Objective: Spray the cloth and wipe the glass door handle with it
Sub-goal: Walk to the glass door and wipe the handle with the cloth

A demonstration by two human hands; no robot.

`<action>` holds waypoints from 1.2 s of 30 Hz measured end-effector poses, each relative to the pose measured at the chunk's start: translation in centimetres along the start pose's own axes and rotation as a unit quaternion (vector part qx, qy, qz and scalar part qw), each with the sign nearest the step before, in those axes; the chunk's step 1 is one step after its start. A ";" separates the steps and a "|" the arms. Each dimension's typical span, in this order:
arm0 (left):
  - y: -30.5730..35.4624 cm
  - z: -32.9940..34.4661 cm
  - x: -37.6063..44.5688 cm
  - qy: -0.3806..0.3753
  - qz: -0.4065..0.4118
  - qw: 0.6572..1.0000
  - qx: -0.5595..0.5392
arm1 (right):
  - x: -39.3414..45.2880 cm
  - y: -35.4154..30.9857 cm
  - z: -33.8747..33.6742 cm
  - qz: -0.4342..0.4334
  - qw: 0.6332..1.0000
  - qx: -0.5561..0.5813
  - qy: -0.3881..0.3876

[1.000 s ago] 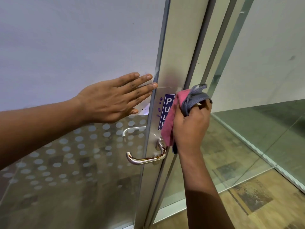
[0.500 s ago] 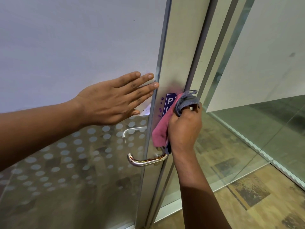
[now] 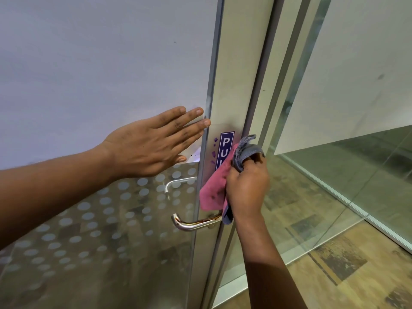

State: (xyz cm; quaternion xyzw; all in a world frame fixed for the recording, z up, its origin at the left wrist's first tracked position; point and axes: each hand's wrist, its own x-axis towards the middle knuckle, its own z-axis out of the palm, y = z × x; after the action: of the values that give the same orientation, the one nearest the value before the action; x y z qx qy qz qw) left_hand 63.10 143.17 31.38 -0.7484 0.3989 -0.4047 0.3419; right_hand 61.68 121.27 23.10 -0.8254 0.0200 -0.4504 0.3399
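Handle [image 3: 196, 224] is the thing to watch here, a chrome lever running pretty much flat, pivot end tucked under the cloth and free end hooking off toward 9 o'clock. It has reddish-brown streaks along the top, so I'd guess it hasn't been properly wiped yet. The right hand [image 3: 246, 190] is balled up tight around the pink and grey cloth [image 3: 214, 190], pressing it on the door frame [image 3: 236, 85] over the PULL sticker [image 3: 225, 150]. The lever sits just at 6 to 7 o'clock from that fist, cloth's bottom edge practically touching it. The left hand [image 3: 151, 146] is flat, fingers spread, palm against the frosted glass door [image 3: 100, 63] up at 11 o'clock from the lever, gripping nothing. So the right hand is clearly closer: drop a bit, then slide along the bar toward 9, I reckon.
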 end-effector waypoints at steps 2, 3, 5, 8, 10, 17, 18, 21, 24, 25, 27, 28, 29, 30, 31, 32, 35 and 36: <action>0.0 0.1 0.0 0.003 0.000 1.000 0.000 | -0.8 0.1 0.4 0.015 1.000 0.007 -0.003; 0.0 0.1 0.0 0.004 0.000 1.000 0.001 | -1.2 0.2 0.6 0.025 1.000 0.010 -0.007; 0.0 0.1 0.0 0.004 0.000 1.000 0.005 | -1.8 0.6 0.7 0.057 0.998 0.021 -0.027; 0.0 0.1 0.0 0.005 -0.001 1.000 0.010 | -1.3 1.7 0.4 0.151 0.985 0.069 -0.056; 0.0 0.0 0.0 0.005 -0.003 1.000 0.007 | -0.6 2.2 0.0 0.204 0.971 0.108 -0.063; 0.0 -0.3 0.0 0.011 -0.001 1.000 0.012 | 1.2 1.6 -1.2 0.226 0.962 0.147 -0.050; 0.0 -0.3 0.0 0.011 0.000 1.000 0.012 | 1.4 1.6 -1.1 0.224 0.963 0.139 -0.057; 0.0 -0.2 0.0 0.012 -0.001 1.000 0.009 | 0.8 1.0 -0.3 0.205 0.972 0.088 -0.078; 0.1 -0.1 0.0 0.008 -0.002 1.000 0.013 | -0.1 0.9 0.3 0.205 0.971 0.086 -0.085; 0.1 -0.1 -0.1 0.004 -0.002 1.000 0.014 | -0.1 1.1 0.3 0.208 0.969 0.091 -0.102; 0.1 -0.2 -0.1 0.001 -0.002 1.000 0.015 | 0.4 1.7 -0.1 0.218 0.958 0.109 -0.152; 0.1 -0.2 -0.1 0.000 -0.002 1.000 0.015 | 0.6 2.2 -0.5 0.225 0.952 0.119 -0.170; 0.1 -0.2 -0.1 -0.002 -0.002 1.000 0.015 | 0.7 2.6 -0.9 0.233 0.948 0.127 -0.174; 0.1 -0.1 -0.1 -0.005 -0.001 1.000 0.015 | 0.8 2.9 -1.4 0.238 0.948 0.135 -0.165; 0.1 -0.1 -0.1 -0.008 -0.001 1.000 0.015 | 1.0 3.0 -1.9 0.240 0.949 0.140 -0.149; 0.0 0.0 -0.2 -0.011 0.000 1.000 0.014 | 1.2 2.9 -2.3 0.235 0.952 0.147 -0.132; 0.0 -0.1 -0.1 -0.015 0.001 1.000 0.008 | 2.4 1.8 -3.0 0.186 0.970 0.131 -0.089; 0.0 -0.1 -0.1 -0.018 0.000 1.000 0.003 | 2.9 1.4 -3.0 0.167 0.976 0.117 -0.079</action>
State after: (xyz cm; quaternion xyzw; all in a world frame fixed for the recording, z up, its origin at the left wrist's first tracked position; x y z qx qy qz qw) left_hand 62.99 143.25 31.40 -0.7545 0.3916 -0.3920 0.3517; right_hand 61.55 117.59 25.49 -0.7978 0.0781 -0.3202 0.5049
